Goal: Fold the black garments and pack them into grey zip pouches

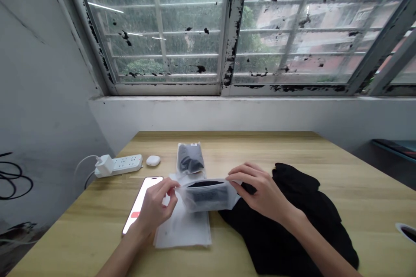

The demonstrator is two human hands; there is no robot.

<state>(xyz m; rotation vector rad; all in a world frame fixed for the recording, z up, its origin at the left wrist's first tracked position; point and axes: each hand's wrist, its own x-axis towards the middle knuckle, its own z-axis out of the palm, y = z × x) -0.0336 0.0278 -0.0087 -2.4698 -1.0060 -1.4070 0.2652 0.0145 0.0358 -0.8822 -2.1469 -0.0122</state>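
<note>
Gripping a plastic bag (206,195) at both ends, fingers pinched; left hand (156,207) just above a phone (139,203), right hand (263,190) over black cloth (286,233).

Nothing legible is showing: the plastic packet (208,197) at the center is bearing no readable print, and the phone screen (138,201) toward eight o'clock is displaying only a red patch.

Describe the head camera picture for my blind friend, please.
The left hand and right hand hold a clear plastic bag with something black inside over a wooden table. A black cloth and a smartphone lie beside them.
</note>
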